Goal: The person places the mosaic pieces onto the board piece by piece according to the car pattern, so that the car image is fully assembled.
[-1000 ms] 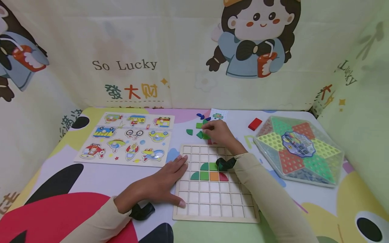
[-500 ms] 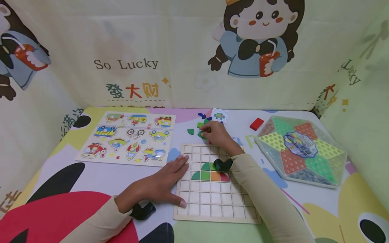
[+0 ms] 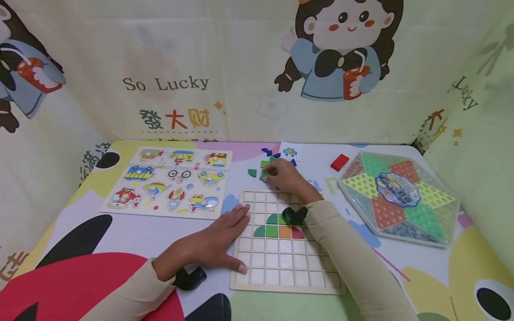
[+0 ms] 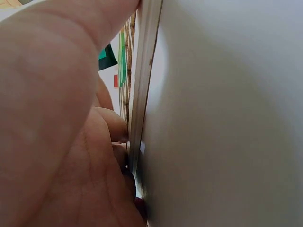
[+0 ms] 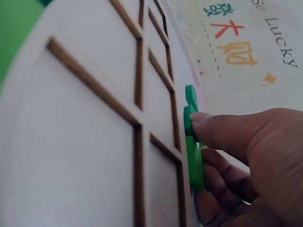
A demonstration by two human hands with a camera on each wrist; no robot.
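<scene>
My left hand (image 3: 214,243) lies with fingers spread on the left edge of a wooden grid board (image 3: 287,289), its thumb resting near the lower left corner. Several tiles sit in the board's cells, among them a green square (image 3: 271,231), an orange square (image 3: 285,232) and a red quarter-circle (image 3: 297,232). Beyond the board's far edge, my right hand (image 3: 287,179) pinches at a dark green tile (image 5: 189,120), the thumb on it and the other fingers curled. A lighter green tile (image 5: 195,163) lies beside it, partly behind the fingers.
Loose tiles lie around the right hand, including a green quarter-circle (image 3: 252,172) and blue pieces (image 3: 267,152). Behind them is a pattern card (image 3: 291,151). A vehicle puzzle board (image 3: 164,180) lies left; a red block (image 3: 339,162) and hexagonal box (image 3: 397,198) lie right.
My right hand has shifted slightly among the loose tiles, its fingers now lower over a dark green tile. The left hand stays on the board. The head view has moved slightly.
</scene>
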